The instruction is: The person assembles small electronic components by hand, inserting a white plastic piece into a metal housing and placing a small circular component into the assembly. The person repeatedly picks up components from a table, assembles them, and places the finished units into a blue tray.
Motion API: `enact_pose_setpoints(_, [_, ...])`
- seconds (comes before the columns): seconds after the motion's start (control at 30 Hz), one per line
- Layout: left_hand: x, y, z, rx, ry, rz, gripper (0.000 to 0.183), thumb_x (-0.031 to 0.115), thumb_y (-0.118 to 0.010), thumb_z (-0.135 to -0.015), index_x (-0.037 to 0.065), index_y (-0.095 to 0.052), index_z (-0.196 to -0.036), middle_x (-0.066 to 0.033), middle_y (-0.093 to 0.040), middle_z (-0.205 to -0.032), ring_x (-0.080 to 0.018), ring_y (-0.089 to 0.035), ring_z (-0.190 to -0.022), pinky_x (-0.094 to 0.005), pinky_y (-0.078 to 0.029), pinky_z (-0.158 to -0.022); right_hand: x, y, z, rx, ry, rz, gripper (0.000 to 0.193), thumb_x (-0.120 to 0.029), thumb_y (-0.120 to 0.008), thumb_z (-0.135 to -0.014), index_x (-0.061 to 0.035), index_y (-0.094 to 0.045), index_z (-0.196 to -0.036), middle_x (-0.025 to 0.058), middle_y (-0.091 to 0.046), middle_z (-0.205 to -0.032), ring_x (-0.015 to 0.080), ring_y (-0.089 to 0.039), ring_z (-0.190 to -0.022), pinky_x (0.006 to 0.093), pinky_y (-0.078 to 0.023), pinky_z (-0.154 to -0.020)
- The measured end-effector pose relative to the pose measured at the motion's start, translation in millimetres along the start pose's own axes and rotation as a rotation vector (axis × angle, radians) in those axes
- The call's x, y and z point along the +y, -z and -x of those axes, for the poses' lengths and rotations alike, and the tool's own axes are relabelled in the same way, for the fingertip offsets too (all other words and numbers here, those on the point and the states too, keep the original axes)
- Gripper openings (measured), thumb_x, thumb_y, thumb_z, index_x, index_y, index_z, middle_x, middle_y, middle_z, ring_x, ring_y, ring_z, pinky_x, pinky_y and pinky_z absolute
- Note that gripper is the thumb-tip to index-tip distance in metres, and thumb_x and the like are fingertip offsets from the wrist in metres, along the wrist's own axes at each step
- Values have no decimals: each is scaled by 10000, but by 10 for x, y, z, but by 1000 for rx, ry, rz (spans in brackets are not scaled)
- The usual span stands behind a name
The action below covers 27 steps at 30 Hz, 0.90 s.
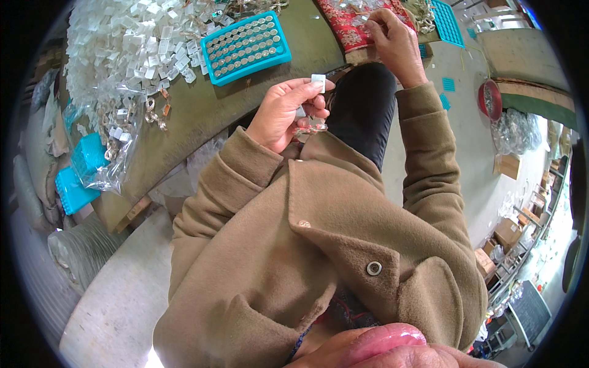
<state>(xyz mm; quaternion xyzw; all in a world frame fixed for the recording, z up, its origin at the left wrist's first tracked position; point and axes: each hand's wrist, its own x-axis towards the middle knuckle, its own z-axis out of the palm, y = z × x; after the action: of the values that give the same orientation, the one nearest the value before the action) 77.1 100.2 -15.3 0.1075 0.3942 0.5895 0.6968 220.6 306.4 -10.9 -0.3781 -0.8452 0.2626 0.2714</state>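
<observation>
On the table (310, 43) before me, the tray (253, 72) lies right of the heaped blocks (132, 52) and left of the cloth (351, 29).

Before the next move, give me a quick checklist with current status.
1. Small white piece held in the left grip: ok, pinched near the fingertips.
2. Left grip free of anything else: not ok, more small items show at the lower fingers.
3. Right grip at the red patterned cloth: ok.
4. Right grip empty: cannot tell, fingertips too small to read.
5. Blue tray flat on the table: ok, round silver pieces in rows.
</observation>
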Motion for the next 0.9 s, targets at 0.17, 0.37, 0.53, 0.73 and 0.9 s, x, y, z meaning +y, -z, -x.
enact_pose_setpoints(0.17, [18,12,41,17,30,46,371,252,-460,-1002,-53,-570,-1183,-51,-653,-840,-112,-627,-698,-245,-523,-648,-61,45,62,-40,-11,-79,197,-211,-647,-886,-23,-645,-945,55,-647,-770,109,-612,-710,272,-491,-662])
enact_pose_setpoints(0.37, [22,5,84,-7,34,0,384,261,-417,-1015,-42,-563,-1200,-55,-659,-867,-113,-637,-711,-255,-535,-645,-67,-31,152,-102,134,126,181,-211,-647,-874,-49,-673,-949,79,-655,-886,192,-637,-732,296,-493,-676])
enact_pose_setpoints(0.53, [24,-5,128,-12,0,-45,379,259,-421,-1013,-38,-572,-1193,-55,-658,-868,-112,-634,-731,-257,-529,-646,-7,-104,122,-80,192,317,177,-213,-620,-888,-68,-666,-978,113,-660,-920,243,-650,-756,327,-492,-673])
enact_pose_setpoints(0.73, [21,-13,153,8,2,32,384,267,-430,-1011,-37,-566,-1203,-59,-653,-881,-119,-626,-753,-273,-537,-662,43,-100,85,114,-13,-359,128,-110,-579,-932,-5,-637,-977,82,-675,-880,145,-658,-770,251,-517,-712])
enact_pose_setpoints(0.9, [94,7,181,-11,-11,44,372,270,-450,-1005,-17,-563,-1215,-49,-649,-904,-86,-614,-747,-236,-511,-598,-154,-84,218,-7,-183,-974,153,-50,-575,-938,47,-611,-1050,101,-670,-1000,177,-678,-906,263,-554,-804])
